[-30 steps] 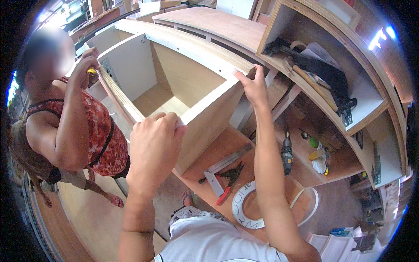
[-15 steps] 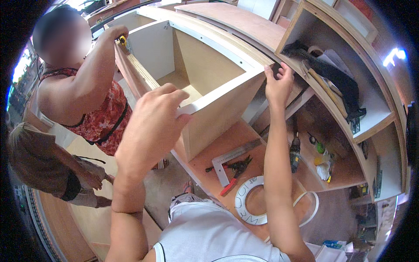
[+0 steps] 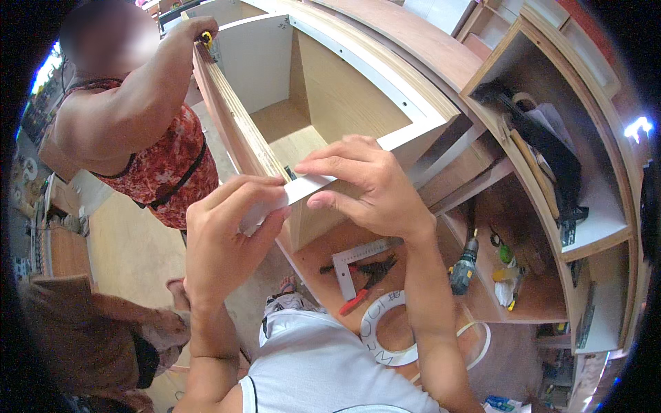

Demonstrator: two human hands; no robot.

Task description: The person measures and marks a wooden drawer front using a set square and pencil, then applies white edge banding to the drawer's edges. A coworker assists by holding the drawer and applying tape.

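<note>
A wooden cabinet box [image 3: 351, 89] with pale inner walls stands before me, its near edge faced with a white edging strip [image 3: 308, 186]. At the near left corner, my left hand [image 3: 234, 227] is closed, pinching the strip's end between thumb and fingers. A short tail of the strip bends down into the palm. Just to the right, my right hand [image 3: 375, 186] lies over the same edge, fingers on top and thumb below, closed on the strip. A small gap separates the hands. The far part of the strip under the right hand is hidden.
Below lie a metal square [image 3: 342, 274], a red-and-black clamp [image 3: 354, 301] and a white ring-shaped roll [image 3: 368, 337]. A drill [image 3: 464, 267] rests further right by an open shelf unit [image 3: 475, 82]. At left, a co-worker's hand [image 3: 200, 29] grips something yellow on the cabinet; another person stands below.
My right hand has come from the far right corner leftward along the edge, closing on the strip beside my left hand. My left hand has moved lower around the near corner. The view has shifted.
</note>
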